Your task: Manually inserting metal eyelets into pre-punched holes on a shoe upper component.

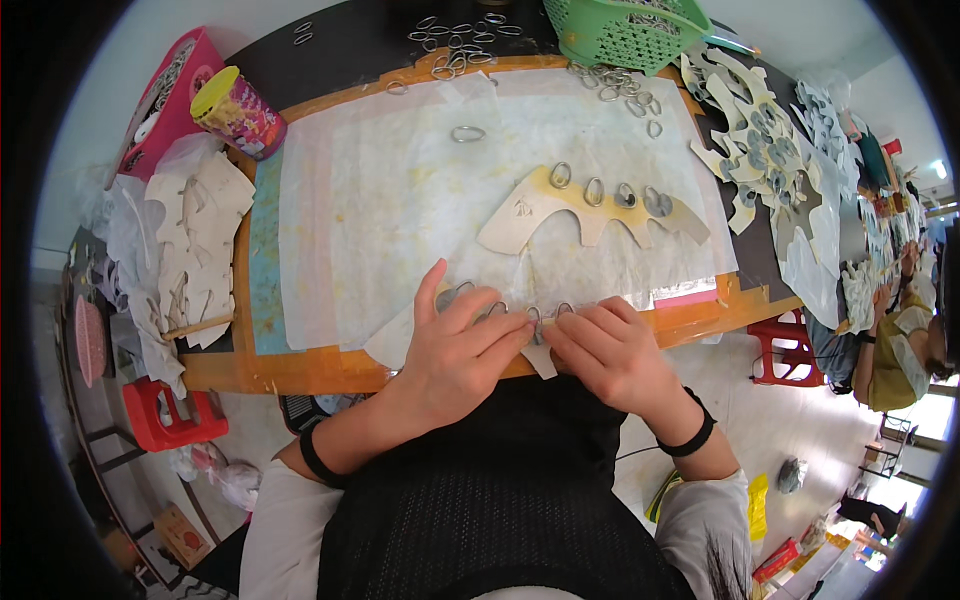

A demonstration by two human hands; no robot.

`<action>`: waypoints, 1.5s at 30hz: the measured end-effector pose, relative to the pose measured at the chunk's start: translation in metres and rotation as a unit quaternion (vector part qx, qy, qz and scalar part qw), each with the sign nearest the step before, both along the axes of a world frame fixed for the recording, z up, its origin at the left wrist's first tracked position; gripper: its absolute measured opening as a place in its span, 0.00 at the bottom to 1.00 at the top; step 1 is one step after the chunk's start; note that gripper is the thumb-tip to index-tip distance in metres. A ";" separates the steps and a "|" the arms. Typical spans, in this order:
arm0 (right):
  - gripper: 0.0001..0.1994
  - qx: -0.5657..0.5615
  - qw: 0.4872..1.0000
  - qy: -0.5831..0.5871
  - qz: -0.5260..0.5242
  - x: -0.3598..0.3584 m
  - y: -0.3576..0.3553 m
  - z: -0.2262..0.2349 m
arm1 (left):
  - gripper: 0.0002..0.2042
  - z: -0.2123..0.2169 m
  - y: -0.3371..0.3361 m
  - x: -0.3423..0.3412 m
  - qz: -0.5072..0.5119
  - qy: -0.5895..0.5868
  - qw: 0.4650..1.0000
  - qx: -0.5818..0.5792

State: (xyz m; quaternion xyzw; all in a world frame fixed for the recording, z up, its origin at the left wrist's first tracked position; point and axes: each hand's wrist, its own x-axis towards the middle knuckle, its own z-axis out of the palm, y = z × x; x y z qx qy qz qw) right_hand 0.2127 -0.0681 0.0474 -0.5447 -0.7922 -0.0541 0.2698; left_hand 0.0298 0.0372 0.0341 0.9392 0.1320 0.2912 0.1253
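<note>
At the table's near edge, my left hand [448, 350] and my right hand [606, 352] are closed on a pale scalloped leather-like piece [394, 338]. The fingertips of both meet around an oval metal ring [535, 322] on one of its tabs. My left index finger points up, while its other fingers press down. More rings show along this piece between and beside my fingers; my hands hide much of it. Beyond them lies a similar scalloped piece [515, 222] with yellowish staining and several oval rings along its upper edge. A single ring [467, 134] lies farther off on the sheet.
A white stained sheet [360, 220] covers the tabletop. Loose rings [455, 62] lie at the back, near a green basket [625, 35]. Stacked pieces flank both sides [200, 235], [765, 140]. A pink basket [150, 110] and colourful can [238, 112] stand left; red stools [785, 352] are below.
</note>
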 end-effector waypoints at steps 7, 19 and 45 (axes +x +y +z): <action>0.17 -0.024 0.999 -0.028 -0.011 -0.001 -0.014 0.005 | 0.10 0.021 0.008 -0.001 -0.043 0.058 0.994 -0.079; 0.17 0.020 0.996 0.082 -0.009 -0.004 -0.011 0.000 | 0.08 0.017 0.016 0.003 -0.112 0.034 0.993 -0.031; 0.15 0.003 0.997 0.038 -0.066 -0.016 -0.003 -0.005 | 0.11 0.012 0.013 -0.003 -0.045 0.036 0.994 -0.096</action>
